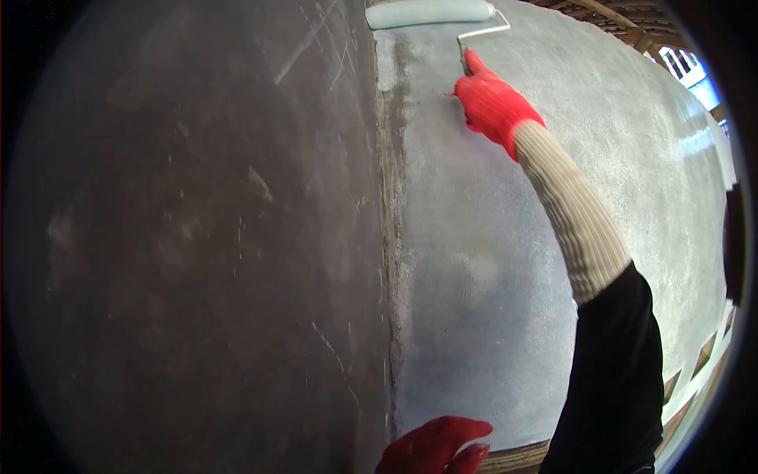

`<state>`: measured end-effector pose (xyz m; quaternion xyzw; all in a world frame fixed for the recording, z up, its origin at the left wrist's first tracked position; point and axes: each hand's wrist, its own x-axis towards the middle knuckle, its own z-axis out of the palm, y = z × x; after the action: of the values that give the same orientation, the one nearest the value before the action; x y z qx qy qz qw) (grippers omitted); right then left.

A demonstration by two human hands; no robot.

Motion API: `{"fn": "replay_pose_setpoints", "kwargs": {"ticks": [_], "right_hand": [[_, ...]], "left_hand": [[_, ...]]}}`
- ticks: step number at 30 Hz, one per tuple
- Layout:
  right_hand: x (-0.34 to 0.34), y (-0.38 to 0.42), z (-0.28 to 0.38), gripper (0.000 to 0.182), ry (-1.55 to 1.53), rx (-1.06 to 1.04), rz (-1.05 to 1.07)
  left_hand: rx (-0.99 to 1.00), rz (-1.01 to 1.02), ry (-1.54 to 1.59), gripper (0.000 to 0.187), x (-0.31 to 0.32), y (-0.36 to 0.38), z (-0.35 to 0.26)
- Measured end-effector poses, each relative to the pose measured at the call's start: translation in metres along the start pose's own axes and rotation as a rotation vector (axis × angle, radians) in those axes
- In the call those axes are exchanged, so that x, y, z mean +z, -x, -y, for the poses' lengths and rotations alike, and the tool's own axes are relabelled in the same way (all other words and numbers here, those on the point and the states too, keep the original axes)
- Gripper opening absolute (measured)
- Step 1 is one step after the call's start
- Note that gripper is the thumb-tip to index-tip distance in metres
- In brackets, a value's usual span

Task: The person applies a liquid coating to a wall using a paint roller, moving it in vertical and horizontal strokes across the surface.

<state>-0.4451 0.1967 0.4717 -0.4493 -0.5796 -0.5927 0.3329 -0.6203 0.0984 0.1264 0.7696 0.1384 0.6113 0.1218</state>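
Note:
In a red glove, my right hand (496,103) is closed around the handle of a paint roller (430,12). The arm reaches up, and the roller's long pale sleeve lies sideways against the top of the light grey wall (489,261), near the corner. A thin bent wire frame joins sleeve and handle. My left hand (434,446), also red-gloved, is low at the bottom edge, partly cut off. Its fingers are loosely curved and apart, with nothing visible between them.
A dark, scratched wall (197,237) fills the left side and meets the grey wall at a rough vertical seam (391,205). Wooden roof beams (608,14) show at the upper right. A wooden strip (513,458) runs along the bottom, and a pale lattice (695,387) stands lower right.

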Motion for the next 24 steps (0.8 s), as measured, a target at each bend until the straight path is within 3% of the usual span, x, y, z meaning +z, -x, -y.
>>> {"fn": "replay_pose_setpoints", "kwargs": {"ticks": [2,5,6,8,9,11,14,16,17,19,21,24], "right_hand": [[0.010,0.010,-0.009,0.033,-0.397,0.067,-0.030],[0.017,-0.011,-0.022,0.046,-0.336,0.056,-0.145],[0.016,-0.024,-0.022,0.052,-0.023,-0.051,-0.190],[0.013,-0.042,-0.023,0.059,0.289,-0.158,-0.233],[0.013,-0.047,-0.024,0.061,-0.105,0.029,-0.128],[0.007,-0.033,-0.012,0.063,-0.501,0.220,-0.005],[-0.009,0.013,0.012,0.056,-0.606,0.450,-0.108],[-0.015,0.019,0.015,0.053,-0.856,0.581,-0.067],[-0.009,0.011,0.008,0.053,-0.857,0.580,-0.076],[0.009,-0.015,-0.013,0.046,-0.738,0.331,-0.102],[0.013,-0.038,-0.024,0.036,-0.546,0.171,-0.083],[0.008,-0.043,-0.020,0.021,-0.274,0.050,-0.088]], "left_hand": [[-0.028,0.012,0.020,0.016,0.003,0.004,-0.002],[-0.064,0.060,0.013,0.016,0.002,0.002,-0.003],[-0.095,0.085,0.008,0.016,0.001,0.002,-0.001],[-0.032,0.043,-0.041,0.015,-0.001,0.002,0.003],[0.023,0.005,-0.089,0.015,-0.002,0.003,0.005],[0.024,-0.033,-0.066,0.015,-0.003,0.001,0.004],[0.006,-0.069,-0.009,0.015,0.000,0.005,0.000],[0.017,-0.043,0.012,0.015,0.000,0.004,-0.002],[0.028,-0.026,0.017,0.014,-0.001,0.002,-0.003],[0.041,-0.002,0.018,0.014,-0.004,-0.003,-0.009],[-0.260,0.053,0.061,0.014,-0.009,-0.003,-0.018],[-0.140,0.009,-0.019,0.015,-0.002,0.003,-0.006]]}}
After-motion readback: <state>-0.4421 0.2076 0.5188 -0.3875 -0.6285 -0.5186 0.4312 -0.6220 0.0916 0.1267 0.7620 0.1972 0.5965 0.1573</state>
